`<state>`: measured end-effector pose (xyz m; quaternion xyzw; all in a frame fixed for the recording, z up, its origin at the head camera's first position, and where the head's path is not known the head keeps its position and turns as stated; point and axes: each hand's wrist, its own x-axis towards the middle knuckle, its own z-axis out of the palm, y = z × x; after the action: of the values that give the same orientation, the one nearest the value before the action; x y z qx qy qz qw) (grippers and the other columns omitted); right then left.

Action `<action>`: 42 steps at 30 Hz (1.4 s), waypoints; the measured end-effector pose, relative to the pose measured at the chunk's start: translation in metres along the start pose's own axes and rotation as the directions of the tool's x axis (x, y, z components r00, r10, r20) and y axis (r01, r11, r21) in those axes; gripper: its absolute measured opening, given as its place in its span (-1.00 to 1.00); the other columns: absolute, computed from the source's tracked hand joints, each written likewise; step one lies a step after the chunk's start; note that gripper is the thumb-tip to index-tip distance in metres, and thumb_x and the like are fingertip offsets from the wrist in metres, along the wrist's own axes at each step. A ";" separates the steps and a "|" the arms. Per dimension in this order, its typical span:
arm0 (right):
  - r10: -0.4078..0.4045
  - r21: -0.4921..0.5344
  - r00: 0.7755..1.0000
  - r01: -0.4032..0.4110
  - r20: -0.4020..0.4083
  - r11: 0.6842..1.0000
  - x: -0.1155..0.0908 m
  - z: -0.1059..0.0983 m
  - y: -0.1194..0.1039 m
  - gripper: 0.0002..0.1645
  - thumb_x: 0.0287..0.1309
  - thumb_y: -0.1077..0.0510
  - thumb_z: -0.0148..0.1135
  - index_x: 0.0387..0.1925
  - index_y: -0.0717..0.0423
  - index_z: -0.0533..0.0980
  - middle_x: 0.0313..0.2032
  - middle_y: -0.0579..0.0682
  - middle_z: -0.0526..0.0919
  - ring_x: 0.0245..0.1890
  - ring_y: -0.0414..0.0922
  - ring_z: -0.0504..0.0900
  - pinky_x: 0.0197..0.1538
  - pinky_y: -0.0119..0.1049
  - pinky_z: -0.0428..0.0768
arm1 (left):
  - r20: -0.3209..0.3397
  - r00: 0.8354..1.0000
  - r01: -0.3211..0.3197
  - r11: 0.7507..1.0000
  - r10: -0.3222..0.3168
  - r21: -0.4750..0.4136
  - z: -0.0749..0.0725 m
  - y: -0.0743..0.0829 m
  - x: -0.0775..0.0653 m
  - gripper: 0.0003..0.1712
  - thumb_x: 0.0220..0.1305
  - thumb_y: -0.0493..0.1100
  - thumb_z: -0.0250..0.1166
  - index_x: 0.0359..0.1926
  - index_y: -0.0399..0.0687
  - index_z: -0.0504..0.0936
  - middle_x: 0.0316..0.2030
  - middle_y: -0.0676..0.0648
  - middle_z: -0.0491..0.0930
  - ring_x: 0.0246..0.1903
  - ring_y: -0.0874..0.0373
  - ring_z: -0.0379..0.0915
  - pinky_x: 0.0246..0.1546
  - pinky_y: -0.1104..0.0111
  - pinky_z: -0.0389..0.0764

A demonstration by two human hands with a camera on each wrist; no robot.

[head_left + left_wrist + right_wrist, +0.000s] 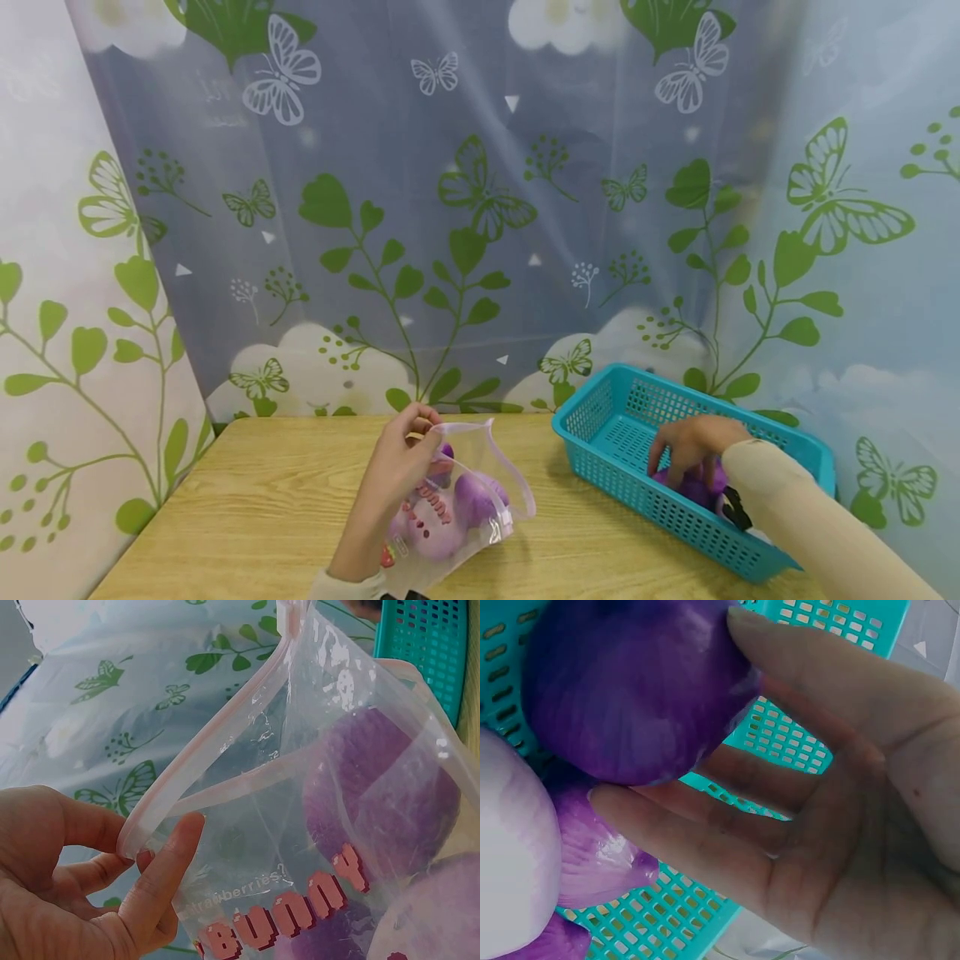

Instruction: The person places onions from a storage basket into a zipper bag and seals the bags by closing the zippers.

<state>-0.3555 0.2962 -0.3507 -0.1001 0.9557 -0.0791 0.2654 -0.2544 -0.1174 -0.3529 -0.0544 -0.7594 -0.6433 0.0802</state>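
Observation:
My left hand (397,467) pinches the rim of a clear zip bag (255,772) between thumb and fingers. The bag's mouth gapes, and red "BUNNY" lettering is printed on its front. Inside it lie several purple onions (478,498), one of them large in the left wrist view. Over at the right, my right hand (701,446) reaches down into a turquoise basket (611,471). There its thumb and fingers are round a dark purple onion (637,697). A paler onion (514,847) and a smaller purple onion (600,855) lie beside that one.
The basket has perforated walls and stands on the right side of the wooden table (285,492). Behind the table hangs a curtain (375,250) printed with leaves and butterflies, and it continues along both sides.

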 end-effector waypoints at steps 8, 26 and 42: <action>0.009 0.030 1.000 -0.009 0.024 1.000 0.003 0.001 -0.001 -0.57 0.05 0.23 0.48 -0.11 -0.34 0.67 -0.10 0.04 0.62 -0.39 0.04 0.77 -0.30 -0.11 0.85 | -0.002 1.000 -0.004 1.000 0.004 -0.006 0.000 -0.002 0.001 -0.90 0.50 -0.32 0.15 -0.05 -0.26 0.51 -0.13 -0.21 0.49 -0.32 0.05 0.57 -0.26 0.22 0.88; -0.106 0.204 0.994 0.103 0.003 0.974 -0.006 -0.023 0.007 -0.52 0.11 0.26 0.45 0.10 0.04 0.62 -0.02 0.19 0.58 -0.11 0.08 0.66 -0.29 0.00 0.87 | -0.001 1.000 -0.012 1.000 0.012 -0.004 -0.001 -0.002 0.001 -0.91 0.50 -0.33 0.14 -0.05 -0.25 0.50 -0.15 -0.18 0.47 -0.32 0.06 0.56 -0.25 0.20 0.88; -0.341 0.246 0.930 0.365 -0.136 0.898 -0.033 -0.064 -0.017 -0.45 0.30 0.11 0.39 0.26 0.22 0.55 0.23 0.50 0.53 0.16 0.23 0.64 -0.25 -0.05 0.88 | 0.002 1.000 -0.004 1.000 0.004 -0.006 0.000 -0.001 0.000 -0.91 0.50 -0.34 0.14 -0.05 -0.26 0.50 -0.14 -0.19 0.46 -0.33 0.05 0.56 -0.26 0.23 0.88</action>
<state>-0.3588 0.2943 -0.2765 -0.2314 0.9131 -0.2582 0.2148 -0.2547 -0.1180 -0.3535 -0.0568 -0.7574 -0.6454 0.0805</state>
